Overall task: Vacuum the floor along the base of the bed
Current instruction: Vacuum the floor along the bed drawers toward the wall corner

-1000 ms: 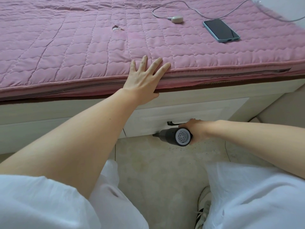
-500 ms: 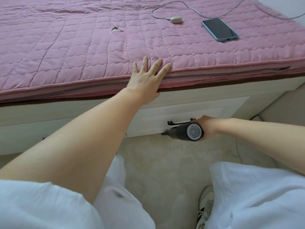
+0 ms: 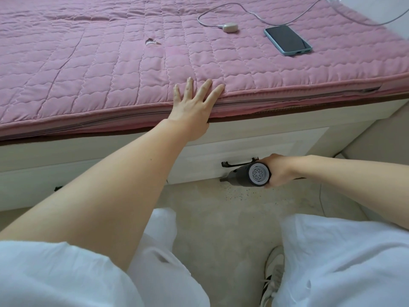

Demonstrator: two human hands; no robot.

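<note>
One hand around vacuum, floor-level.

dark handheld vacuum lies low, nozzle at the white bed base, above speckled floor.

Left hand flat, fingers spread; right hand curled, gripping.

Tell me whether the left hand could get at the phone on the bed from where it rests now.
Probably yes: the left hand lies flat on the mattress edge, and only bare quilt separates it from the phone.
</note>
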